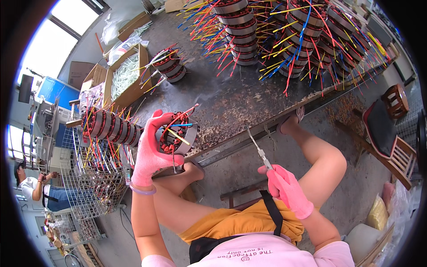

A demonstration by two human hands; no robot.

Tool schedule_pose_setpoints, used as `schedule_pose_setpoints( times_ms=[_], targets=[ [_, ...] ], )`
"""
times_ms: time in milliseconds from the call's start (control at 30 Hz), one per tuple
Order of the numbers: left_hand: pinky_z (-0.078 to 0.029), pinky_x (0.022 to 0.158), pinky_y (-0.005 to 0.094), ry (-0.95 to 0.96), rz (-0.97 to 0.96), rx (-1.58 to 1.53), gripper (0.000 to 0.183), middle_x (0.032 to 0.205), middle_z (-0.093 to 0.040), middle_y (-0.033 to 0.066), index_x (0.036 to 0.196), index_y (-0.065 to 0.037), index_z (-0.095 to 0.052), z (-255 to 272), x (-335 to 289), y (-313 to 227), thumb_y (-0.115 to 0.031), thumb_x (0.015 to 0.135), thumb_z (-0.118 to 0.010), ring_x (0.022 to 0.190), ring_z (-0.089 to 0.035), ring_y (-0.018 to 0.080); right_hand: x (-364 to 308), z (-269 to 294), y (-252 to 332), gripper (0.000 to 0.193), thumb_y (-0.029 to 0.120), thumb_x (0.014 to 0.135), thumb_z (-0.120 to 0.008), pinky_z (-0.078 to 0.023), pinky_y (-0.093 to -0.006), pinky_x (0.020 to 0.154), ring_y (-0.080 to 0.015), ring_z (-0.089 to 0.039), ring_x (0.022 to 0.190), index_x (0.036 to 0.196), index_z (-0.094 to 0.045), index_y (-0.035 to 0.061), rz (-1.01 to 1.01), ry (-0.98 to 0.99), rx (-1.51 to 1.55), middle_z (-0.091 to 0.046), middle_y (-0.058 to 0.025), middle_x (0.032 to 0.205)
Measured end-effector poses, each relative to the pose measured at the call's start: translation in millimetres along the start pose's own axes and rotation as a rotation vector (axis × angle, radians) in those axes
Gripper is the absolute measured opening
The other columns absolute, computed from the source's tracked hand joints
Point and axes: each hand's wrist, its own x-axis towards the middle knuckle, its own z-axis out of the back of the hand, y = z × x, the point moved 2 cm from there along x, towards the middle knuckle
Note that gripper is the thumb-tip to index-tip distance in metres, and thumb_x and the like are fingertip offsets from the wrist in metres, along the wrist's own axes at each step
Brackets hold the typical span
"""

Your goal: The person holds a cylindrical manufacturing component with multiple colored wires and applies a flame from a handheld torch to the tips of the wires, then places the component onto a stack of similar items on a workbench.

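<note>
Your pale pink printed shirt (253,251): nearest item, along the lower edge.

Left hand (151,149), pink glove: fingers and thumb curled around a short steel stator ring with red-laced windings (175,135), with red, yellow and blue leads. Contact between ring and bench cannot be told.

Right hand (284,187), pink glove: closed on a slender, silver-coloured metal tool with a long thin tip (262,153).

Relation: the ring lies up and to the left of your right hand, well apart from the tool; your left hand has it. The tool's long axis runs up and slightly left, tip near the bench edge.

Bench (213,98): dark, worn top. Beside your left hand, one stator stack lying on its side (111,127). Beyond, a short upright stator stack (171,66) and an open brown carton of pale thin tubes (144,66). Far side, tall stator stacks with bristling coloured leads (242,35).

Lettering: small dark rows on your shirt; no brand or label readable elsewhere.
</note>
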Motion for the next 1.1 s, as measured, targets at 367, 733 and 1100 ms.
schedule_pose_setpoints(
  times_ms=[367, 733, 1100],
  targets=[
    [-0.019, 0.119, 0.0448, -0.003, -0.018, -0.056, 0.111, 0.135, -0.056, 0.0094, 0.129, -0.002, -0.055, -5.0, 5.8, -8.5, -0.056, 0.042, -0.096, 0.144, -0.032, 0.0289, -2.4, 2.4, 3.2, 0.037, 0.029, 0.105, -0.048, -0.023, -0.0204, 0.046, -0.0031, -0.031, 0.048, 0.125, -0.055, -0.0019, 0.014, -0.003, 0.002, -0.039, 0.0057, 0.057],
    [-0.022, 0.118, 0.0405, -0.083, -0.025, -0.054, 0.098, 0.131, -0.058, 0.0093, 0.129, -0.001, -0.054, 0.1, 16.5, -6.6, -0.038, 0.048, -0.096, 0.140, -0.037, 0.0248, 0.6, 7.0, 0.4, 0.036, 0.027, 0.103, -0.051, -0.025, -0.0206, 0.047, -0.0033, -0.035, 0.051, 0.124, -0.057, -0.0012, -0.003, 0.014, 0.034, -0.043, 0.0050, 0.059],
    [-0.049, 0.097, 0.0330, -0.542, 0.074, 0.387, 0.095, 0.120, -0.064, 0.0157, 0.131, 0.004, -0.048, 73.0, 174.9, 6.5, -0.032, 0.058, -0.096, 0.109, -0.062, 0.0224, 1.5, 5.5, 8.1, 0.035, 0.025, 0.104, -0.051, -0.025, -0.0207, 0.048, -0.0025, -0.035, 0.054, 0.126, -0.055, -0.0015, 0.027, 0.038, 0.093, -0.044, 0.0059, 0.062]
  ],
)
